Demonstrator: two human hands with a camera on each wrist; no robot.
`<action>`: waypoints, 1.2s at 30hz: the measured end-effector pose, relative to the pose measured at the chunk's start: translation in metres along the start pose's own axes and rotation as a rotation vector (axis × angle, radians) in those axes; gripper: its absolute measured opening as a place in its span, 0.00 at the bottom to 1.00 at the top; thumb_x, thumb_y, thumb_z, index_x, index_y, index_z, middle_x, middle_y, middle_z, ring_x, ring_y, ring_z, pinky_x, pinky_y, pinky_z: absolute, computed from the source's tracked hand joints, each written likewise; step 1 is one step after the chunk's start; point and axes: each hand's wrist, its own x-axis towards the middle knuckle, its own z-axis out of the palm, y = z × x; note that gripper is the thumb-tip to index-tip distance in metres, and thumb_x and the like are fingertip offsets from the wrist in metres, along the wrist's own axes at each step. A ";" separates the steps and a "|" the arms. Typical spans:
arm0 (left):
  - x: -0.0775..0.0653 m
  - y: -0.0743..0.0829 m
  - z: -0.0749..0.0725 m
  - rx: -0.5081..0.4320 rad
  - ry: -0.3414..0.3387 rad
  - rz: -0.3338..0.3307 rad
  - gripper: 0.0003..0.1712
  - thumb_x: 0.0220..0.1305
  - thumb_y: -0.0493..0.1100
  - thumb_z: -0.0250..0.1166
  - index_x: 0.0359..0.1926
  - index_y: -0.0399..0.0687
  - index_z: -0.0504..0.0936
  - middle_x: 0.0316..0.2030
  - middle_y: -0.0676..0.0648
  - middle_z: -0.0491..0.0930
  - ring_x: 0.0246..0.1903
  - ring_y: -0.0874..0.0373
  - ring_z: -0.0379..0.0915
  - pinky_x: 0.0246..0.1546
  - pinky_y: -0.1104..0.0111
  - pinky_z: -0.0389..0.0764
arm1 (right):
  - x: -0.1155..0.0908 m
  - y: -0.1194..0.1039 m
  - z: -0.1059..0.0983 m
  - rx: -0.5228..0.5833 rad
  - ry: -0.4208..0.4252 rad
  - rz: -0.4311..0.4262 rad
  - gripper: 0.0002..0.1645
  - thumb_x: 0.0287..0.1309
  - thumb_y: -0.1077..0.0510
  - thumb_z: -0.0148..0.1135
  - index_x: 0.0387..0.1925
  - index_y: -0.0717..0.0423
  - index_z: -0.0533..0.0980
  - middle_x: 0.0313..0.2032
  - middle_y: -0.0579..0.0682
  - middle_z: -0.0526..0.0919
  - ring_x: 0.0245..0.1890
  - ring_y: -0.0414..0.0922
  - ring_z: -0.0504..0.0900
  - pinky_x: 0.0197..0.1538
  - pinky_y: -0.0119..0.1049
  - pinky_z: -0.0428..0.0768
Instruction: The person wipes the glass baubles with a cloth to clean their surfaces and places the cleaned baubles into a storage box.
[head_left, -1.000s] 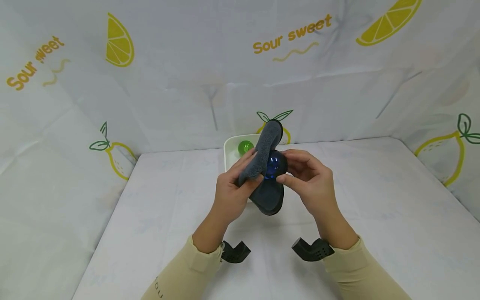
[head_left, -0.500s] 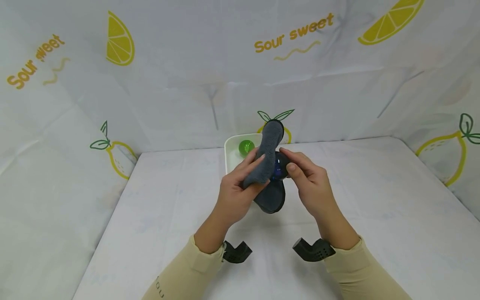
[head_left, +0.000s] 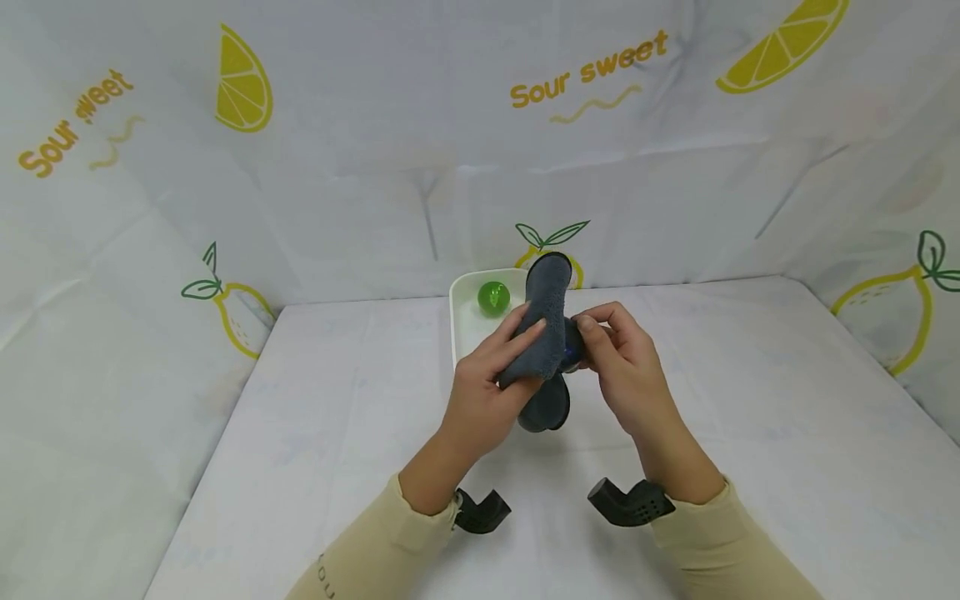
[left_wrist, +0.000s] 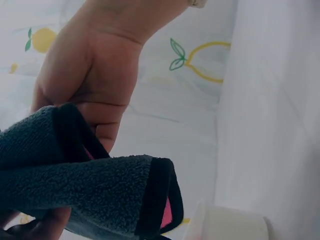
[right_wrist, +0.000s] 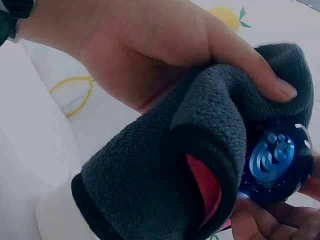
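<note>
A dark grey plush cloth (head_left: 550, 304) with black edging is held in my left hand (head_left: 480, 404), its fingers spread over the near face and the thumb below. The folds show a pink inside in the right wrist view. My right hand (head_left: 630, 375) pinches a shiny, see-through blue ball (right_wrist: 277, 157) with a pale swirl in it. The ball sits against the right side of the cloth, partly covered by it in the head view. Both things are held up over the table, in front of a white tray (head_left: 460, 321). A clear green ball (head_left: 493, 298) lies in the tray.
The table (head_left: 337, 433) has a white cover. Behind it hangs a white curtain (head_left: 360, 208) printed with lemons and words. Black curved devices (head_left: 482, 511) are strapped at both wrists, over the table's near part.
The cloth and left hand have shifted slightly right and turned, covering more of the blue ball. My right hand has changed its grip, with the thumb now higher on the ball.
</note>
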 end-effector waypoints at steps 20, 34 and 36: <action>0.005 -0.001 -0.012 -0.161 0.128 -0.132 0.25 0.67 0.35 0.63 0.65 0.44 0.75 0.63 0.47 0.75 0.64 0.56 0.71 0.62 0.62 0.75 | -0.006 0.003 0.005 -0.225 -0.115 -0.112 0.33 0.61 0.67 0.64 0.67 0.54 0.70 0.44 0.56 0.81 0.38 0.39 0.82 0.42 0.26 0.81; 0.004 0.001 -0.010 -0.109 0.060 -0.117 0.26 0.66 0.35 0.64 0.64 0.44 0.76 0.67 0.48 0.70 0.69 0.58 0.64 0.67 0.61 0.68 | -0.004 -0.001 0.001 -0.217 -0.176 -0.030 0.23 0.75 0.59 0.45 0.66 0.63 0.68 0.43 0.58 0.82 0.30 0.45 0.82 0.41 0.32 0.83; 0.004 0.001 -0.010 -0.104 0.055 -0.118 0.26 0.66 0.35 0.64 0.65 0.44 0.76 0.68 0.48 0.70 0.69 0.58 0.64 0.67 0.62 0.68 | -0.003 -0.001 0.001 -0.188 -0.162 -0.011 0.21 0.75 0.59 0.47 0.63 0.63 0.67 0.41 0.53 0.84 0.30 0.45 0.82 0.41 0.32 0.83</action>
